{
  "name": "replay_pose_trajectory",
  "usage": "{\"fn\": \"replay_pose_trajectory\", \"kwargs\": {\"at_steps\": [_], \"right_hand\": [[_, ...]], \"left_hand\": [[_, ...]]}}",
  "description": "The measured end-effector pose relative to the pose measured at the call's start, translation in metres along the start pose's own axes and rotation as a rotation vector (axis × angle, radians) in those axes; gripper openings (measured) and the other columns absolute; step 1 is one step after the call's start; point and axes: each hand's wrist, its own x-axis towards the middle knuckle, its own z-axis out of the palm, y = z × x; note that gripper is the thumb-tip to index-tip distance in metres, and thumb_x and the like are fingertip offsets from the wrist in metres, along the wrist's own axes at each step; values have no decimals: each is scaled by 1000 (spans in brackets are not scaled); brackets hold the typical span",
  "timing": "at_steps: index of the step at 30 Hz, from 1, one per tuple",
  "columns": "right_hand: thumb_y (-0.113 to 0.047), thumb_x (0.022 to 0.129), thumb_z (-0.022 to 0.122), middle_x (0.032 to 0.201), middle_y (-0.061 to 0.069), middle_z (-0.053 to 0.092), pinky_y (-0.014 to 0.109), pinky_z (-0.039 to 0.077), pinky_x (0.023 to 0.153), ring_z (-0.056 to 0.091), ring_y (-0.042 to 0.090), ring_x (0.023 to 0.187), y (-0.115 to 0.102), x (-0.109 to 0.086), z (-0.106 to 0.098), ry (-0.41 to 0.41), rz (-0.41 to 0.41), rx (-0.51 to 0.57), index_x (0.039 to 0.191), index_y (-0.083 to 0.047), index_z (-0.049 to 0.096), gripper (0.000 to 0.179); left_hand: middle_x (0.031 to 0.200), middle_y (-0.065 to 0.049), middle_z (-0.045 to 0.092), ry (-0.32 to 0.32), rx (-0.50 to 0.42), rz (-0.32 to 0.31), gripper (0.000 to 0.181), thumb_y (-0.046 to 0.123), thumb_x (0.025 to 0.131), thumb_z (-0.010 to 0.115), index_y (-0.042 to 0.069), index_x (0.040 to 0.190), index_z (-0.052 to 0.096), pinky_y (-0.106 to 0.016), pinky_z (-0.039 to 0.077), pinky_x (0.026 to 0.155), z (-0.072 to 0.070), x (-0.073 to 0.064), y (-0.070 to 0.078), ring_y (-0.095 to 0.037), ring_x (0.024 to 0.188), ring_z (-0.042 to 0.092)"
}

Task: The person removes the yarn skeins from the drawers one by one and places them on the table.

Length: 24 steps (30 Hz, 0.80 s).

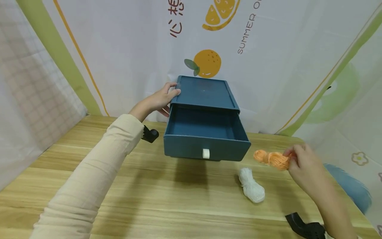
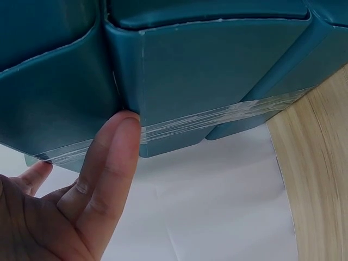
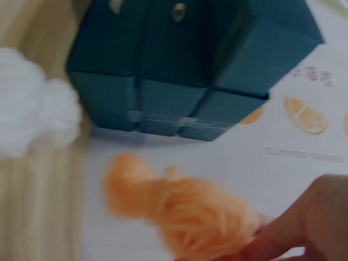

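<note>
My left hand (image 1: 162,99) rests against the left side of a dark blue drawer cabinet (image 1: 204,91), steadying fingers spread along its upper edge. In the left wrist view, a finger (image 2: 120,149) touches the cabinet's side near a band of clear tape (image 2: 217,115). The top drawer (image 1: 183,145), with a small white knob (image 1: 206,153), is pulled out and its inside shows bare. Off to the right, my right hand (image 1: 305,169) pinches one end of an orange yarn skein (image 1: 277,160) above the table. A white yarn skein (image 1: 252,186) lies on the table just left of it.
The wooden table (image 1: 167,205) carries the cabinet near its back edge. Behind hangs a white curtain (image 1: 128,49) with orange-fruit prints. Lower drawers with knobs (image 3: 178,12) appear below the top one in the right wrist view.
</note>
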Motion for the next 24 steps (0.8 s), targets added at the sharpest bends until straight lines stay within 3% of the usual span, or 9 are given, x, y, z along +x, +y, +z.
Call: {"fn": "replay_pose_trajectory", "kwargs": {"at_steps": [2, 5, 9, 14, 16, 18, 24], "right_hand": [[10, 83, 40, 94, 24, 45, 30, 35, 54, 43, 27, 69, 7, 1, 8, -130, 15, -27, 88, 3, 55, 18], [11, 81, 42, 89, 21, 46, 31, 35, 53, 42, 24, 67, 15, 3, 19, -262, 32, -39, 86, 2, 54, 16], [13, 74, 47, 75, 9, 42, 26, 31, 52, 37, 18, 63, 25, 2, 30, -429, -15, -48, 78, -3, 53, 18], [18, 70, 41, 67, 0, 41, 23, 27, 51, 33, 12, 60, 36, -2, 35, -734, -28, 66, 73, -8, 51, 29], [19, 71, 41, 64, -1, 42, 22, 27, 51, 33, 11, 58, 38, -4, 36, -806, 5, 103, 72, -9, 51, 29], [16, 73, 42, 64, -1, 41, 22, 27, 50, 33, 10, 57, 40, -5, 36, -816, 20, 97, 72, -9, 51, 27], [7, 80, 48, 70, 3, 45, 27, 32, 52, 38, 15, 60, 41, 0, 33, -700, 40, -30, 79, -6, 53, 13]], "left_hand": [[137, -27, 42, 0, -4, 1, 62, 45, 100, 26, 22, 149, -3, -43, 56, 73, 0, 0, -1, -27, 75, 67], [138, -26, 41, -3, -13, 3, 62, 45, 100, 26, 22, 150, -3, -43, 56, 73, 0, 0, -2, -27, 76, 67], [137, -26, 41, -5, -19, 9, 62, 45, 100, 26, 22, 149, -3, -43, 56, 73, 1, 1, -2, -28, 77, 67], [135, -26, 43, -5, -15, 9, 62, 45, 100, 26, 22, 149, -3, -46, 55, 76, 1, 1, -1, -29, 77, 67], [135, -26, 43, -5, -16, 8, 62, 45, 100, 26, 22, 149, -3, -46, 55, 76, 1, 1, -2, -29, 77, 67], [135, -26, 43, -6, -16, 8, 62, 45, 100, 26, 22, 149, -3, -44, 55, 74, 1, 1, -2, -30, 78, 67], [137, -26, 42, -6, -19, 10, 62, 45, 100, 26, 22, 149, -3, -44, 55, 74, 1, 1, -2, -30, 79, 67]]}}
